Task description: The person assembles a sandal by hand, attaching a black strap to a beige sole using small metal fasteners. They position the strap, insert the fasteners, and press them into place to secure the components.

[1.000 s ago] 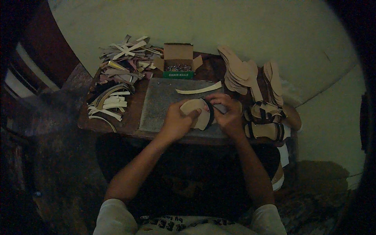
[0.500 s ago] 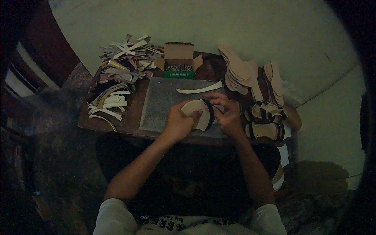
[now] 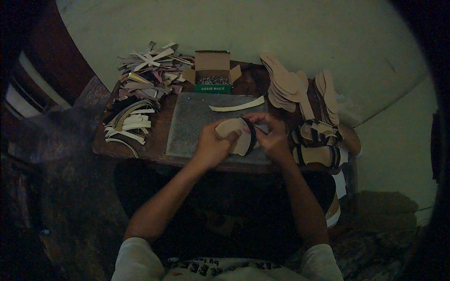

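Note:
My left hand (image 3: 213, 145) is closed on a beige insole (image 3: 230, 133), its thumb pressed on the upper face. A black strap (image 3: 250, 136) arches across the insole near its right end. At that strap, my right hand (image 3: 269, 134) has its fingers bent in and pinching; the strap's far part lies between or against them, partly hidden. Both hands are above a grey slab (image 3: 187, 126). Just beyond them, a loose cream strip (image 3: 237, 107) lies on the slab.
An open cardboard box (image 3: 213, 80) of small nails stands at the back. Piles of cut strips (image 3: 145, 70) cover the table's left. Stacked insoles (image 3: 286, 84) are at the back right, with strapped insoles (image 3: 318, 156) nearer. A wall (image 3: 328, 33) rises behind.
My right hand's fingers have curled in closer around the strap; before, they were more spread. The left hand and the insole have hardly moved.

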`<act>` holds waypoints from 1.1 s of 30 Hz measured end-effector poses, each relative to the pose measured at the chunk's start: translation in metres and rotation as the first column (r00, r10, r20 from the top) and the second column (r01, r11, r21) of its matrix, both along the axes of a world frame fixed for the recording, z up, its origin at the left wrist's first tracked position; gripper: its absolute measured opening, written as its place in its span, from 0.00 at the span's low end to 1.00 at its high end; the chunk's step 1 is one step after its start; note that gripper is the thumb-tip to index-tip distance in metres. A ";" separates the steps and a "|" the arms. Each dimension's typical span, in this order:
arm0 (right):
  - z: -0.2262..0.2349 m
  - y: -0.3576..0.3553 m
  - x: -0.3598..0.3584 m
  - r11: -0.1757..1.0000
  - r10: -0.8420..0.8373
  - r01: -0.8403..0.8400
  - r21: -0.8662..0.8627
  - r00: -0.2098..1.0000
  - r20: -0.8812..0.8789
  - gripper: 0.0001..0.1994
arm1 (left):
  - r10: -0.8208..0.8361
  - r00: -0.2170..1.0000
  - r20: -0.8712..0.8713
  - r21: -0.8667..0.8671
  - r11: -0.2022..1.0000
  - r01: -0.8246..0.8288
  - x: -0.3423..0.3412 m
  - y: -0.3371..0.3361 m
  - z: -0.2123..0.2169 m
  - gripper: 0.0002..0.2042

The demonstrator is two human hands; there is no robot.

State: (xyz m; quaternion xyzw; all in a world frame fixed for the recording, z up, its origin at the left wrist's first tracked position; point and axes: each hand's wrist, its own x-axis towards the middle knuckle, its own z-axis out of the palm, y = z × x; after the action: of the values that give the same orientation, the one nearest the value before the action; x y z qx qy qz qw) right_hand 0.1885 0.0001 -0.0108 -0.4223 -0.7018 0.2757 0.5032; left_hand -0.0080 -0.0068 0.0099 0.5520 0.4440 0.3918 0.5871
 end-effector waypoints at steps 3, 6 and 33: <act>0.005 -0.002 -0.007 0.998 -0.052 0.052 0.018 0.999 -0.008 0.13 | -0.006 1.000 0.000 -0.005 1.000 0.006 -0.001 0.001 0.004 0.16; 0.007 -0.007 -0.009 0.990 -0.101 0.091 0.107 0.990 0.095 0.14 | -0.003 0.999 0.054 0.027 1.000 0.001 0.000 0.001 0.001 0.17; 0.022 -0.012 -0.004 0.988 0.024 -0.018 -0.154 0.999 0.036 0.16 | -0.101 0.994 0.045 0.051 0.994 0.099 -0.006 0.003 0.007 0.16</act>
State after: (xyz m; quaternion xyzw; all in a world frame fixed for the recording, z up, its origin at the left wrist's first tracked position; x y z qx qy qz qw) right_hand 0.1842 -0.0123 0.0113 -0.4574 -0.6922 0.3262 0.4531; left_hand -0.0139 -0.0038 0.0166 0.5782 0.3920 0.3857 0.6027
